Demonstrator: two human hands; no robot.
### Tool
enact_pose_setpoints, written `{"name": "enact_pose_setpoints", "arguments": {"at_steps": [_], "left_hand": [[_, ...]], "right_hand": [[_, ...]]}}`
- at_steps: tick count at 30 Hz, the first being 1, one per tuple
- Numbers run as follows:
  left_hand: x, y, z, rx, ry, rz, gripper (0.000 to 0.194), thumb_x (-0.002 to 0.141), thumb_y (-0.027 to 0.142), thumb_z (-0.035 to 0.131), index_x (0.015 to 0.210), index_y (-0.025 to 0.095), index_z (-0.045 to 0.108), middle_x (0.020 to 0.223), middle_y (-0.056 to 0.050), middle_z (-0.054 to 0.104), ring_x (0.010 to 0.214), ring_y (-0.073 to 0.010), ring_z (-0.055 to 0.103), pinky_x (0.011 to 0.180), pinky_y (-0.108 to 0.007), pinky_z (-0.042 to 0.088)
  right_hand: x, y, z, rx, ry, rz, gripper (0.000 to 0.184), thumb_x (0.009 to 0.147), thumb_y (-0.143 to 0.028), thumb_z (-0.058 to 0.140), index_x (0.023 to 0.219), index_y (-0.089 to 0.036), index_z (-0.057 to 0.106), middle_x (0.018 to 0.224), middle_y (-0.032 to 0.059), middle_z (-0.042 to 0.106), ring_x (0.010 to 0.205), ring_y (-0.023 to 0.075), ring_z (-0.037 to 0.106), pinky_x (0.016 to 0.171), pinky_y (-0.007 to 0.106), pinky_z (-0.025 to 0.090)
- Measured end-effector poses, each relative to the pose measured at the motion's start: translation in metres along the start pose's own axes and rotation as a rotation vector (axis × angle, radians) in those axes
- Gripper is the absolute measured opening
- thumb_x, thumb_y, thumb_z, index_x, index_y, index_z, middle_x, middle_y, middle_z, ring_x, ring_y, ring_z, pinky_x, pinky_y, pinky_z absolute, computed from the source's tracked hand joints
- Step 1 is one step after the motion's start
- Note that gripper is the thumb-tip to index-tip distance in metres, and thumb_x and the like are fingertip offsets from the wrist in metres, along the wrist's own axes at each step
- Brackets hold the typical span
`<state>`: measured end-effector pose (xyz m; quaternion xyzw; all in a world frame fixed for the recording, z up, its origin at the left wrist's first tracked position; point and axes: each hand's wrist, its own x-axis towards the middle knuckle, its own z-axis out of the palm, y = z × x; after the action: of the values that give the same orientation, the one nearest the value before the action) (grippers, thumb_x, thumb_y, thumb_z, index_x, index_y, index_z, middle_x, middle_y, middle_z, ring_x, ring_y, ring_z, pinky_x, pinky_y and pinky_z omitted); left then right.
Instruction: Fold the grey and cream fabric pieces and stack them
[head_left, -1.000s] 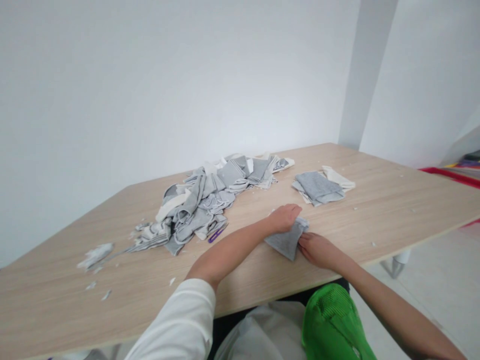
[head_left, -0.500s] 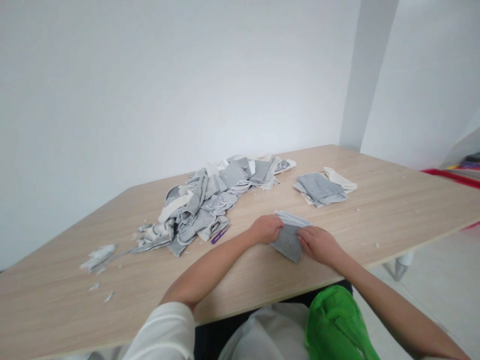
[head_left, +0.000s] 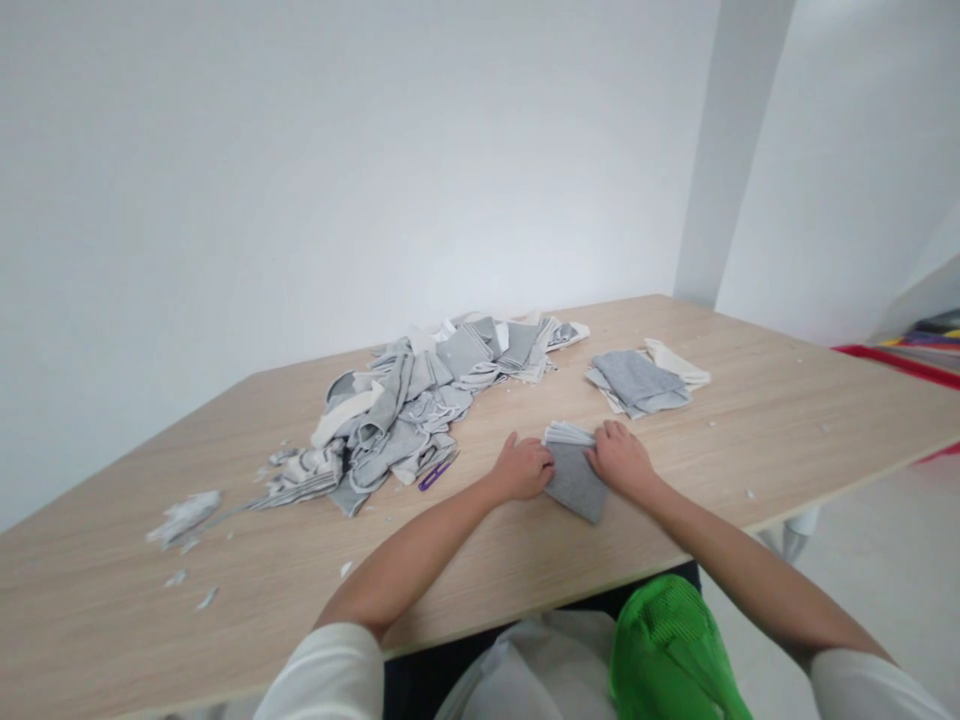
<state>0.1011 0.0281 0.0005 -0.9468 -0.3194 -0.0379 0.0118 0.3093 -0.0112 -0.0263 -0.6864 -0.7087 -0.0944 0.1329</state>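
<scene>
A grey knit fabric piece [head_left: 576,482], pale and layered along its far edge, lies on the table in front of me. My left hand [head_left: 525,468] has its fingers curled at the left edge of the piece, with the thumb raised away from it. On the opposite side, my right hand [head_left: 621,460] closes over the right edge near the pale fold. Both hands hide parts of the cloth's sides. To the left of my left hand lie small purple thread snips [head_left: 436,472], beside the heap of fabric pieces [head_left: 420,395].
A smaller stack of grey and cream fabric [head_left: 641,382] lies beyond my right hand. Pale scraps [head_left: 186,515] are scattered at the left of the wooden table [head_left: 315,590]. A white wall [head_left: 420,180] stands behind it. Something green and mesh-like [head_left: 671,640] is at my lap.
My left hand has slid slightly left and lifted its thumb. My right hand has moved toward the far edge of the fabric piece, whose pale layered edge now looks more gathered.
</scene>
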Motion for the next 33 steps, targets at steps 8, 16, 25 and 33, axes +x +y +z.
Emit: {"name": "enact_pose_setpoints", "arguments": {"at_steps": [8,16,25,33], "left_hand": [[-0.009,-0.002,0.021,-0.022,0.147,-0.039,0.04,0.087,0.04,0.046,0.122,0.021,0.049,0.129,-0.01,0.052,0.129,-0.0247,0.034,0.108,-0.053,0.018],[-0.017,-0.021,0.034,-0.131,0.448,-0.136,0.058,0.089,0.048,0.041,0.135,0.014,0.032,0.13,-0.014,0.051,0.125,-0.0232,0.042,0.11,-0.047,0.02],[-0.024,-0.049,0.058,-0.209,0.455,-0.284,0.058,0.088,0.042,0.044,0.135,0.011,0.029,0.126,-0.016,0.053,0.118,-0.0243,0.048,0.101,-0.04,0.036],[-0.022,-0.052,0.058,-0.186,0.261,-0.296,0.047,0.087,0.04,0.045,0.126,0.012,0.046,0.127,-0.014,0.054,0.116,-0.0243,0.05,0.101,-0.037,0.036]], "right_hand": [[0.048,0.006,0.015,0.179,-0.363,0.119,0.051,0.073,-0.047,0.062,0.109,-0.012,0.056,0.108,0.0191,0.062,0.101,0.0282,0.058,0.08,0.035,0.043],[0.056,0.021,0.012,0.457,-0.506,0.036,0.026,0.077,-0.032,0.053,0.08,-0.01,0.066,0.078,0.0086,0.068,0.073,0.0178,0.062,0.058,0.022,0.041],[0.069,0.038,-0.025,0.939,-0.52,-0.015,0.024,0.077,-0.028,0.053,0.092,-0.014,0.064,0.079,0.0037,0.069,0.069,0.0157,0.062,0.057,0.021,0.046],[0.164,0.08,-0.063,1.45,-0.24,0.106,0.026,0.069,-0.025,0.068,0.092,-0.013,0.062,0.071,0.0028,0.068,0.062,0.0162,0.061,0.059,0.027,0.05]]}}
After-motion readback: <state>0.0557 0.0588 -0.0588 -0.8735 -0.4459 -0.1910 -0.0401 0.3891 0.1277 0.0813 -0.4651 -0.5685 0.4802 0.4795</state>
